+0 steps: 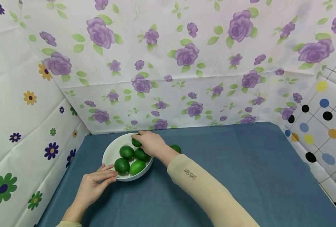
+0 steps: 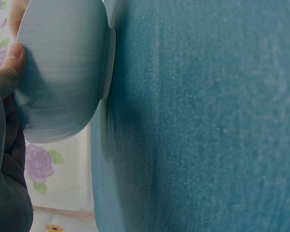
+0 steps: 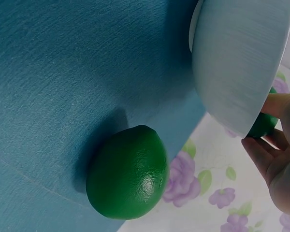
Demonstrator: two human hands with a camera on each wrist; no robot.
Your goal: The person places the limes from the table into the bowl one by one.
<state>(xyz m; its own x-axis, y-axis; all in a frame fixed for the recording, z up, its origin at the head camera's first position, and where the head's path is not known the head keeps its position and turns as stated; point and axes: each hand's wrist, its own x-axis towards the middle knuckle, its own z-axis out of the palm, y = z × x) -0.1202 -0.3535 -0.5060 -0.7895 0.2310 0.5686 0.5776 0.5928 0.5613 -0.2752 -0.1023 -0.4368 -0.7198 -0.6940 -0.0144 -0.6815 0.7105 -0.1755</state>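
Observation:
A white bowl (image 1: 111, 153) stands on the blue cloth, with several green limes (image 1: 126, 152) lying in it. At its near left rim my left hand (image 1: 95, 183) grips the bowl, thumb on the outer wall and fingers over the edge. The left wrist view shows that thumb (image 2: 15, 58) against the bowl's side. Over the far right rim, my right hand (image 1: 151, 143) holds a lime (image 1: 136, 142) between thumb and fingers, partly hidden by the hand. In the right wrist view this lime (image 3: 263, 125) shows just past the bowl's edge.
Another lime (image 1: 175, 148) lies on the cloth to the right of the bowl, partly behind my right wrist. The blue cloth (image 1: 227, 170) covers the table. A flowered sheet (image 1: 168, 104) hangs behind it, with patterned sheets at left and right.

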